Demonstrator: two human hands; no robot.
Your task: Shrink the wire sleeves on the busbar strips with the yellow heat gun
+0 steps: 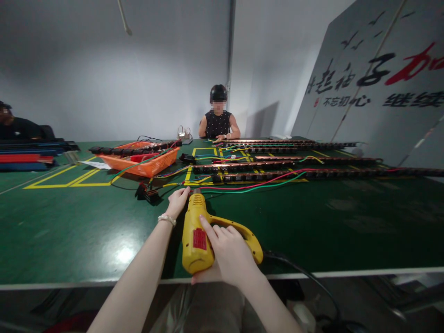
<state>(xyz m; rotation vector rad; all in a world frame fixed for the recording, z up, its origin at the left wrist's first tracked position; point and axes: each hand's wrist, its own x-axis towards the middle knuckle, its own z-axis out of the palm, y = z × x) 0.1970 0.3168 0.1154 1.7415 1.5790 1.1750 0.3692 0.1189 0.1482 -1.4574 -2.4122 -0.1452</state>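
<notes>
My right hand (229, 249) grips a yellow heat gun (198, 231), its index finger stretched along the body. The nozzle faces away from me, just right of my left fingertips. Those fingers of my left hand (178, 202) are closed in a pinch on thin wires; the exact spot they hold is partly hidden. Red and green wires (256, 186) run from there to the right, along a long strip with copper and black parts (263, 176). A small black part with wires (147, 193) lies just left of my left hand.
An orange basket (149, 166) carries another black strip. More strips (277, 144) lie farther back on the green table (86, 222). A black power cord (305, 268) drops over the front edge. One person (218, 122) sits opposite, another (21, 127) at far left beside stacked strips.
</notes>
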